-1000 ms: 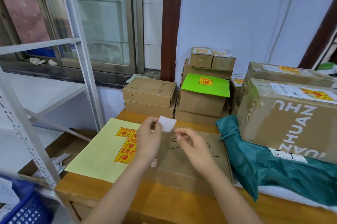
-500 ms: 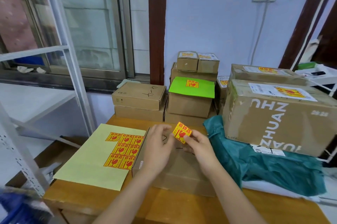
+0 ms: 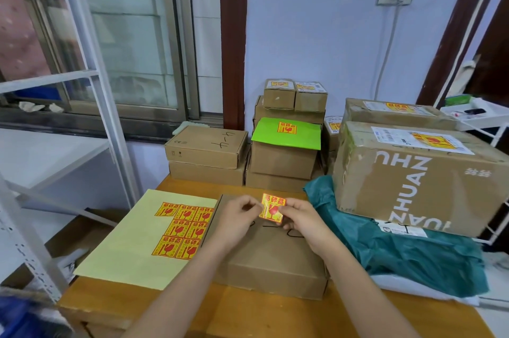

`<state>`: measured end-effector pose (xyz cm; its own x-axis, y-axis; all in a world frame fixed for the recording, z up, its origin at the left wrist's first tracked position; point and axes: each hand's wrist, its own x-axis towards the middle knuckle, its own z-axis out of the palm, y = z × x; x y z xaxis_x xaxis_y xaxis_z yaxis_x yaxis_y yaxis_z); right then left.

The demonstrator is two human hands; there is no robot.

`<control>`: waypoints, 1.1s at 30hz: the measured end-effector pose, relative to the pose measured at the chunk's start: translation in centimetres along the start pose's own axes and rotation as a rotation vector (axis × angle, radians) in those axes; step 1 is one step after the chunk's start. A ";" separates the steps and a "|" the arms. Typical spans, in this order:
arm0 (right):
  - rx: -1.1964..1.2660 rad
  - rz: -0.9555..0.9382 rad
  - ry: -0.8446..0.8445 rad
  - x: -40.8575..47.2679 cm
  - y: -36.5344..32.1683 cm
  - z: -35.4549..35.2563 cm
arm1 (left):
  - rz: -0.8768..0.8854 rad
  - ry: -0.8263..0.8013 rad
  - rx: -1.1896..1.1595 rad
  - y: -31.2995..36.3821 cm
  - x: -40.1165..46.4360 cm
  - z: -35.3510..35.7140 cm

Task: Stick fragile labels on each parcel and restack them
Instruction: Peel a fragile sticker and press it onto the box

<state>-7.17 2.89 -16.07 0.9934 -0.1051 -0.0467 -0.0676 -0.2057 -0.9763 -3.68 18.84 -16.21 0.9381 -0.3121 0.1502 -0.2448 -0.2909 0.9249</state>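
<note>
Now the fragile label (image 3: 272, 209) faces the camera with its printed red-and-yellow side, where a second ago only its white back showed, held higher, above the far edge of the flat cardboard parcel (image 3: 271, 252). Since half a second ago it has come lower and sits closer to the parcel top, turned more upright.

The left hand (image 3: 239, 220) pinches the label's left edge with thumb and fingertips; the right hand (image 3: 303, 220) pinches its right edge and lower corner. So the label lies between the two hands, at about 3 o'clock from the left hand and 9 o'clock from the right. Whether it touches the parcel yet I cannot tell.

The parcel lies on the wooden desk (image 3: 248, 315), under both hands. At its 9 o'clock, touching its side, lies the yellow backing sheet (image 3: 129, 249) with the remaining labels in rows. At 3 o'clock lies a teal plastic mailer bag (image 3: 407, 252), with a large carton printed ZHUAN (image 3: 418, 180) on top of it. At 12 o'clock stand stacked cartons, one with a green top (image 3: 286, 132) already labelled, and at 11 o'clock a carton with handwriting (image 3: 206, 146) on another.
</note>
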 end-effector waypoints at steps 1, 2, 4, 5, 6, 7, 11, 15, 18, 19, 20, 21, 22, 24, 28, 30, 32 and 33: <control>-0.031 -0.005 0.005 0.1 0.3 0.0 | -0.004 -0.003 0.012 -0.2 0.0 0.1; -0.066 -0.019 0.017 0.0 0.7 0.1 | -0.007 -0.007 0.027 -0.5 0.0 0.2; -0.100 -0.075 0.078 0.0 1.3 0.2 | -0.013 -0.002 0.011 -0.8 0.0 0.3; -0.080 -0.101 0.124 -0.1 1.4 0.3 | -0.017 0.011 -0.028 -0.8 0.0 0.3; -0.046 -0.116 0.159 -0.1 1.5 0.4 | -0.024 0.029 -0.071 -0.9 0.0 0.2; -0.020 -0.123 0.179 0.0 1.6 0.4 | -0.033 0.047 -0.101 -0.9 0.0 0.1; -0.020 -0.147 0.182 0.0 1.8 0.5 | -0.039 0.036 -0.107 -1.1 0.0 0.2; -0.132 -0.180 0.186 0.2 2.3 0.5 | -0.039 0.009 -0.082 -1.6 0.1 0.3; -0.220 -0.205 0.228 0.4 2.6 0.5 | -0.030 0.007 -0.055 -1.9 0.2 0.4; -0.235 -0.218 0.238 0.4 2.6 0.6 | -0.020 0.011 -0.026 -2.0 0.2 0.4; -0.253 -0.232 0.247 0.3 2.6 0.7 | -0.008 0.020 0.012 -2.0 0.2 0.5; -0.277 -0.245 0.256 0.3 2.6 0.7 | 0.006 0.033 0.053 -2.0 0.2 0.5; -0.307 -0.256 0.264 0.3 2.6 0.8 | 0.023 0.046 0.094 -2.0 0.3 0.6; -0.370 -0.265 0.277 0.4 2.7 0.9 | 0.053 0.066 0.180 -2.0 0.4 0.7; -0.478 -0.280 0.269 0.4 2.6 1.0 | 0.077 0.082 0.269 -2.2 0.6 0.9; -0.536 -0.285 0.266 0.3 2.6 1.1 | 0.090 0.086 0.306 -2.3 0.6 1.0; -0.589 -0.287 0.264 0.4 2.6 1.2 | 0.101 0.078 0.353 -2.3 0.6 1.0; -0.613 -0.286 0.261 0.4 2.7 1.2 | 0.107 0.071 0.379 -2.3 0.6 1.0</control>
<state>-6.82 3.50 -19.00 0.9306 -0.1784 0.3196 0.0756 -0.7606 -0.6447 -2.79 18.36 -18.61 0.9139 -0.2988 0.2748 -0.4024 -0.5775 0.7103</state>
